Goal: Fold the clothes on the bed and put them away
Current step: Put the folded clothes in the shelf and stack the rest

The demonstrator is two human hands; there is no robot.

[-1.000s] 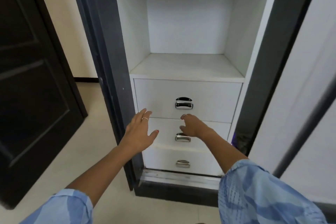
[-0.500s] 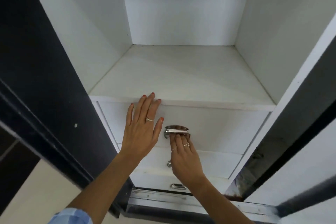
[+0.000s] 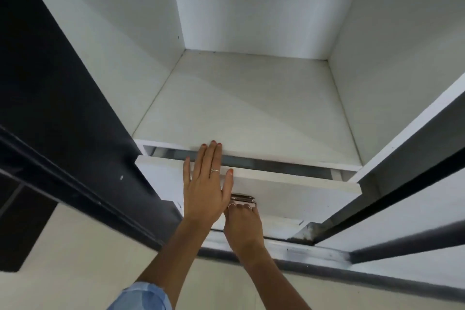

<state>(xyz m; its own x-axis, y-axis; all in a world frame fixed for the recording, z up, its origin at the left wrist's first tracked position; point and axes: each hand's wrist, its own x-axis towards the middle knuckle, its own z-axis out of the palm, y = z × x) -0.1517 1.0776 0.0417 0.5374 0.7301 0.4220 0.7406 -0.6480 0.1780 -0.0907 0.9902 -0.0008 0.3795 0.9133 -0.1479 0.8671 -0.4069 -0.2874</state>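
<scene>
The right hand (image 3: 242, 221) curls its fingers under the metal handle (image 3: 242, 198) of the top drawer (image 3: 289, 190), which stands slightly out from the white wardrobe (image 3: 251, 98). The left hand (image 3: 205, 184) lies flat, fingers straight, across the drawer's top edge, fingertips reaching the shelf's front edge. No clothes show.

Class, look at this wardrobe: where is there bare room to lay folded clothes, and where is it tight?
Free: the white shelf, bare between its side walls and back wall. Tight: the narrow gap above the partly open white top drawer, where the left hand lies flat and the right hand grips the metal handle.
</scene>
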